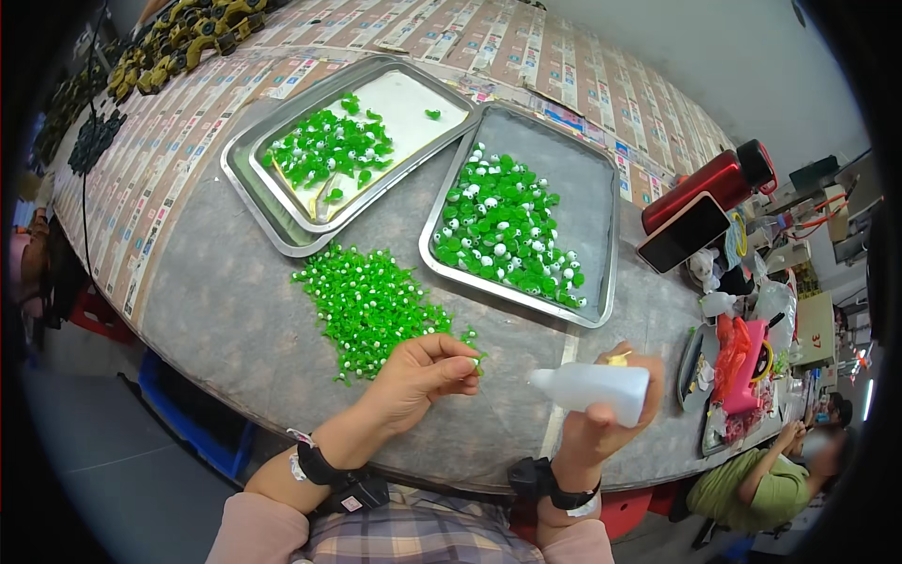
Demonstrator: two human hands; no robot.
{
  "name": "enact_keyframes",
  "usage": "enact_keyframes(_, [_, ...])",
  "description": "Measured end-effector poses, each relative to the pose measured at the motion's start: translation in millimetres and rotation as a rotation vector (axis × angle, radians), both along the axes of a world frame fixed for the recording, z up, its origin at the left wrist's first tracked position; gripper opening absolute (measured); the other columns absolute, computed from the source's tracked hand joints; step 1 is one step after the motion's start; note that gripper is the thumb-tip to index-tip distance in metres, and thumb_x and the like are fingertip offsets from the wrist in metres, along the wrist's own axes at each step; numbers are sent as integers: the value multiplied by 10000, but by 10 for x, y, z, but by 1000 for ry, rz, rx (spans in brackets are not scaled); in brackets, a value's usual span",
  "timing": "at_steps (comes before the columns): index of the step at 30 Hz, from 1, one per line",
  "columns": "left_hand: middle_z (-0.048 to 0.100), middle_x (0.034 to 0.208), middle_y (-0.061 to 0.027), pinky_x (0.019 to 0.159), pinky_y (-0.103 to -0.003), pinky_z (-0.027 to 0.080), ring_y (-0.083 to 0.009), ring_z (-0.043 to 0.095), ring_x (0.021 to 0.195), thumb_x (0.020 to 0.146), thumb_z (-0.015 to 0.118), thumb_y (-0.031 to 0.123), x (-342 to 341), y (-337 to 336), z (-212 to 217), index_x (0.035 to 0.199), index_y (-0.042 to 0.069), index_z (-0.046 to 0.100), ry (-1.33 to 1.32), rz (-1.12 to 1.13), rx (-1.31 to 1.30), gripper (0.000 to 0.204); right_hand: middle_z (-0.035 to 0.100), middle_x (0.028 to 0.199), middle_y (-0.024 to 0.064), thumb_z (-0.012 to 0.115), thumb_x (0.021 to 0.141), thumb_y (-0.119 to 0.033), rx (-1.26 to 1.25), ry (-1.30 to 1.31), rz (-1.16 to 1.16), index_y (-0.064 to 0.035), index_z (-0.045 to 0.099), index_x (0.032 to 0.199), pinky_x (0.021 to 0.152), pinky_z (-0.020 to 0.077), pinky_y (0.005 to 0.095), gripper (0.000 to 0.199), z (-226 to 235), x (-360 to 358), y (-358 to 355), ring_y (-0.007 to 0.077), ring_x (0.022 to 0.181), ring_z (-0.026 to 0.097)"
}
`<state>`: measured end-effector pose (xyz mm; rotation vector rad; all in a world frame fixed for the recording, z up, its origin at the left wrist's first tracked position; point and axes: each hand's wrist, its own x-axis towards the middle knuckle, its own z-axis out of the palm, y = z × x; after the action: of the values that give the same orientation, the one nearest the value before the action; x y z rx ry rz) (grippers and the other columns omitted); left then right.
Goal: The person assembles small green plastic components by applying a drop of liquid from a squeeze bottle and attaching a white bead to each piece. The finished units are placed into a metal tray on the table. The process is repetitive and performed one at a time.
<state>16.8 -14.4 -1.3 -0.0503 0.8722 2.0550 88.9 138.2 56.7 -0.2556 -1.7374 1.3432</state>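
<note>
Between the thumb and fingertips of my left hand (425, 376) is a small green plastic piece (479, 363), held over the table's near side. My right hand (615, 414) is wrapped round a translucent white squeeze bottle (599, 385), tilted on its side with its nozzle pointing left toward my left hand. The nozzle and the green piece are apart. Just beyond my left hand spreads a loose pile of small green pieces with white dots (371, 305). A metal tray (594, 315) farther off holds many green pieces with white balls (503, 221).
Stacked metal trays (291, 246) at the back left hold more green-and-white pieces. To the right lie a red bottle (695, 193), a phone (684, 232) and a pink container (749, 371). Yellow toy vehicles (188, 47) are heaped far left. A person in green (775, 484) sits at right.
</note>
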Motion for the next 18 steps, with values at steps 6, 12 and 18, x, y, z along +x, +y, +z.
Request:
enact_keyframes(6, [574, 732, -62, 623, -265, 481, -140, 565, 647, 751, 581, 98, -1, -2, -11, 820, 40, 538, -7, -11, 23, 101, 452, 633, 22, 716, 578, -409, 107, 24, 48, -34, 469, 784, 488, 321, 238, 494, -43, -27, -29, 118, 548, 409])
enact_keyframes(12, [575, 734, -60, 621, -262, 482, -137, 565, 647, 751, 583, 103, -2, -2, -3, 818, 42, 537, -9, -15, 24, 101, 464, 647, 29, 722, 579, -391, 136, 6, 69, -28, 476, 797, 496, 333, 244, 490, -41, -40, -32, 128, 556, 417])
enact_keyframes(18, [575, 737, -57, 618, -262, 482, -133, 565, 653, 755, 581, 113, -3, -6, -13, 813, 46, 537, -11, -25, 32, 99, 461, 646, 30, 713, 591, -398, 191, -24, 76, -23, 474, 813, 502, 339, 247, 497, -76, -43, -6, 130, 565, 418])
